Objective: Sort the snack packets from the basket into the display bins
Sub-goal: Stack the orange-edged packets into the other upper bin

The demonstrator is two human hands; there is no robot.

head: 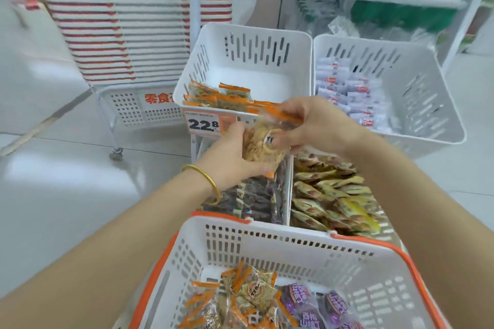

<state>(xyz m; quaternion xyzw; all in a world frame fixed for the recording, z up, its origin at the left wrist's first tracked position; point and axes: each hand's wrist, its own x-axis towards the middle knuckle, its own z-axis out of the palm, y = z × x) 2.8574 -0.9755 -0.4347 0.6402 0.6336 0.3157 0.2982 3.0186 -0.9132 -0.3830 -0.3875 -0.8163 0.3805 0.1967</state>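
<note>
price tag (204,123) behind packets (260,145), stacked baskets (115,21) left

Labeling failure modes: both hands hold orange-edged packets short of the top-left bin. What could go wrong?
The left hand and right hand hold the orange-edged packets above the dark packets; a slip would likely mix them. The top-left bin sits higher, so loose packets may catch its front rim and spill.
</note>
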